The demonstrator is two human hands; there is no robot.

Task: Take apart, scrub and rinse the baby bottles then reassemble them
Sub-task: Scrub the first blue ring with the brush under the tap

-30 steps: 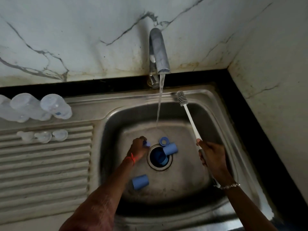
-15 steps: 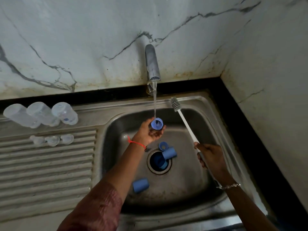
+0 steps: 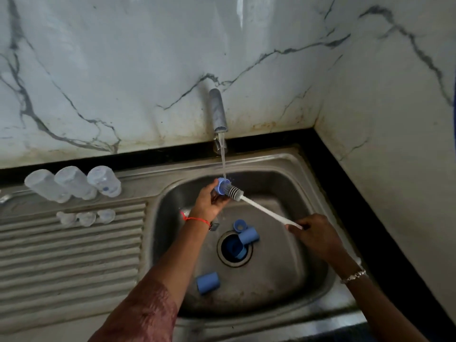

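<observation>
The left hand (image 3: 209,199) reaches toward twelve o'clock, fingers gripping a blue ring (image 3: 223,185) under the tap stream (image 3: 223,161). The right hand (image 3: 318,236), at three o'clock, fingers closed round the brush (image 3: 259,207) handle, angles its bristles into the ring.

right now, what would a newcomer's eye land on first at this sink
The left hand holds a blue ring under the running tap while the right hand holds a white brush poked into it. Blue caps lie round the drain; three clear bottles sit on the drainboard, far left.
</observation>
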